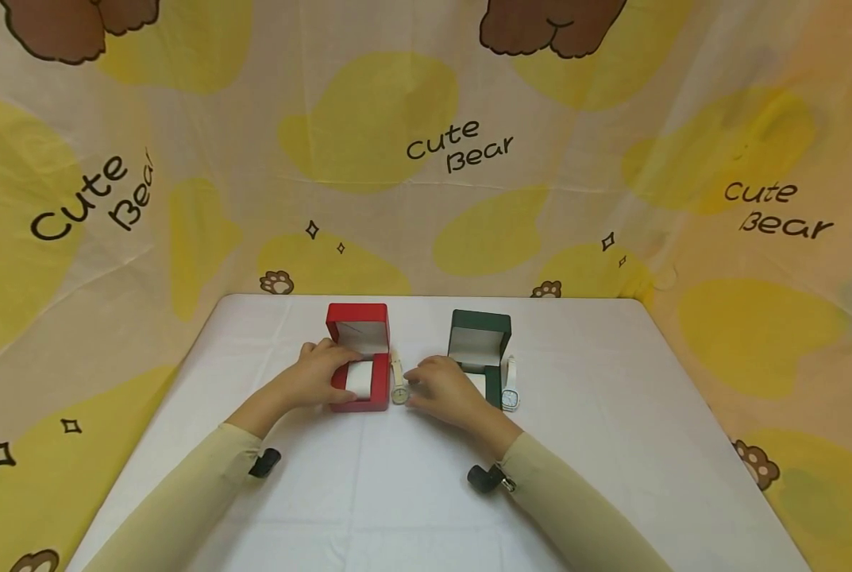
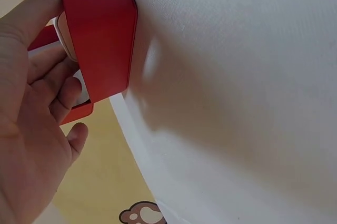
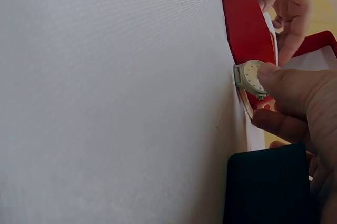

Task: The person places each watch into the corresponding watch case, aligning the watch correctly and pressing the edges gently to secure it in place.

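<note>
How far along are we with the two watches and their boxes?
Done: the red box and the green box both stand open. In hand: the left hand holds the red box's white cushion, and the right hand pinches the round watch. Left: the square watch lies untouched beside the green box.

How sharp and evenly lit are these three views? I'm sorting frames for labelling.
Head view: even, soft light, wide-angle bending at the edges, the open red watch box sharp. Left wrist view: the left hand close and soft, a faint bright patch on the white table cover. Right wrist view: the round cream watch readable, the dark green box underexposed.
</note>
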`<action>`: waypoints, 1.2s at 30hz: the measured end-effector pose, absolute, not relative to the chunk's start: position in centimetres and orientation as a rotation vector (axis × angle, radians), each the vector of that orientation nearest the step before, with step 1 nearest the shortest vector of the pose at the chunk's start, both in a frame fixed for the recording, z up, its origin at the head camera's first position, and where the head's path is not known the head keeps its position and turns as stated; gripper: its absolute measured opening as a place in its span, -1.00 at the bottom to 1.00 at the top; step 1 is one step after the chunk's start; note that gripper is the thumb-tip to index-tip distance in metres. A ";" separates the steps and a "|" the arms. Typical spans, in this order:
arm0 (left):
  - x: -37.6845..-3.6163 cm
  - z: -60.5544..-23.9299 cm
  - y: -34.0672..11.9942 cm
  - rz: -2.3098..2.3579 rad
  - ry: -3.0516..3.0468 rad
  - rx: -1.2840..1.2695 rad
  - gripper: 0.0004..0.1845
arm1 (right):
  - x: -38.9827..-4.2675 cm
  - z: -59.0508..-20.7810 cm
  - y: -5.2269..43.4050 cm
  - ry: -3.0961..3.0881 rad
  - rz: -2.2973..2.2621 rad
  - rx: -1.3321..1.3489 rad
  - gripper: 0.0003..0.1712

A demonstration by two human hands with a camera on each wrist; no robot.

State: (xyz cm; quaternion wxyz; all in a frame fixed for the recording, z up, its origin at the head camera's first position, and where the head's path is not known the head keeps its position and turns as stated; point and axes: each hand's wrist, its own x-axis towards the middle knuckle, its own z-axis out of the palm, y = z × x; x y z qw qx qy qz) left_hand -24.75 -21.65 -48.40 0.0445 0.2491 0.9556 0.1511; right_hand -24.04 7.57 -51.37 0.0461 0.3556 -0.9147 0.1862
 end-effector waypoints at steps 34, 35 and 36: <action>-24.0 -48.7 -21.2 0.412 3.095 0.928 -0.18 | -24.3 -51.6 6.4 -2.775 0.863 1.002 -0.72; -24.0 -48.7 -21.2 0.415 3.097 0.920 -0.18 | -24.2 -51.5 6.5 -2.772 0.872 1.001 -0.72; -24.0 -48.7 -21.2 0.414 3.100 0.910 -0.18 | -24.2 -51.4 6.6 -2.771 0.878 0.999 -0.72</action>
